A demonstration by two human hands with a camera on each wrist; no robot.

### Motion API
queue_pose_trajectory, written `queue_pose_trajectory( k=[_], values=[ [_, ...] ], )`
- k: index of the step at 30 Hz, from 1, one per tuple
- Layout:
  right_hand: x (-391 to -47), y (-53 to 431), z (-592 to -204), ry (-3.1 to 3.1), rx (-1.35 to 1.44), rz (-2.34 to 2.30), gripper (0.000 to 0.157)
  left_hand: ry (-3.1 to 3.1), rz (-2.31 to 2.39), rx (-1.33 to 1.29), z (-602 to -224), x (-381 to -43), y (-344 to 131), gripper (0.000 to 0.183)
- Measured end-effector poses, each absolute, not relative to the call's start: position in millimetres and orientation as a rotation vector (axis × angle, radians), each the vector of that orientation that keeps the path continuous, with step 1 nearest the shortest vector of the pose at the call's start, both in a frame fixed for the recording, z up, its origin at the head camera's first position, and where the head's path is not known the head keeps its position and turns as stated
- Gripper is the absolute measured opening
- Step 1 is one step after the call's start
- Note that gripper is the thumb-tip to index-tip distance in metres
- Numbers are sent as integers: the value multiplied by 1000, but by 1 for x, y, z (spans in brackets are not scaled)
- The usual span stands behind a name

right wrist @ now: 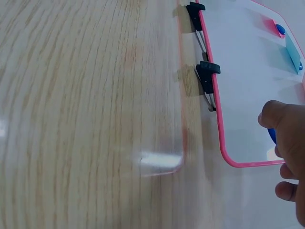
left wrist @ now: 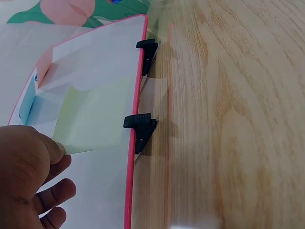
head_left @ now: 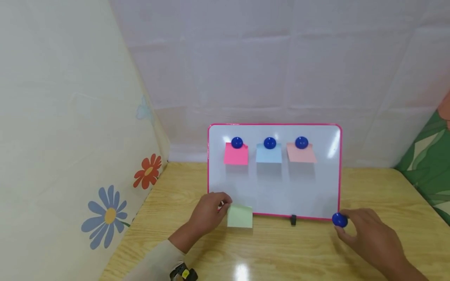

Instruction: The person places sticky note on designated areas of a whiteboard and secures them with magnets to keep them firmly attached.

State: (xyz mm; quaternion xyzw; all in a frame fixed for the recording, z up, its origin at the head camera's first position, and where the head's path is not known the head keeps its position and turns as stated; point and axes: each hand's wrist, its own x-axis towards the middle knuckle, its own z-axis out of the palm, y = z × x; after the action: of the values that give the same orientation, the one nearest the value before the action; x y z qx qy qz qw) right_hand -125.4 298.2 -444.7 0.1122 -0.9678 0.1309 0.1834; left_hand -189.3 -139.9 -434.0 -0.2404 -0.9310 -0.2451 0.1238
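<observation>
My left hand pinches a pale green sticky note by its upper left corner, in front of the whiteboard's lower edge. In the left wrist view the thumb lies on the corner of the note. Off the board's lower right corner, my right hand holds a round blue magnet between thumb and fingers. The pink-framed whiteboard leans upright on the table. Across its upper part hang a bright pink note, a light blue note and a peach note, each under a blue magnet.
Black clips support the board's lower edge, one of them visible in the head view. The wooden table extends toward me. A flower-printed cloth stands at the left, a pale cloth behind, and a leaf print at the right.
</observation>
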Motion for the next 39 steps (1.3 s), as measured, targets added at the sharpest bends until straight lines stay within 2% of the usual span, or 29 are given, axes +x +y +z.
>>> queue_pose_trajectory(
  k=[39],
  values=[
    [-149, 272, -448, -2500, 494, 389, 48, -2746, -679, -684, -435, -213, -95, 7]
  ],
)
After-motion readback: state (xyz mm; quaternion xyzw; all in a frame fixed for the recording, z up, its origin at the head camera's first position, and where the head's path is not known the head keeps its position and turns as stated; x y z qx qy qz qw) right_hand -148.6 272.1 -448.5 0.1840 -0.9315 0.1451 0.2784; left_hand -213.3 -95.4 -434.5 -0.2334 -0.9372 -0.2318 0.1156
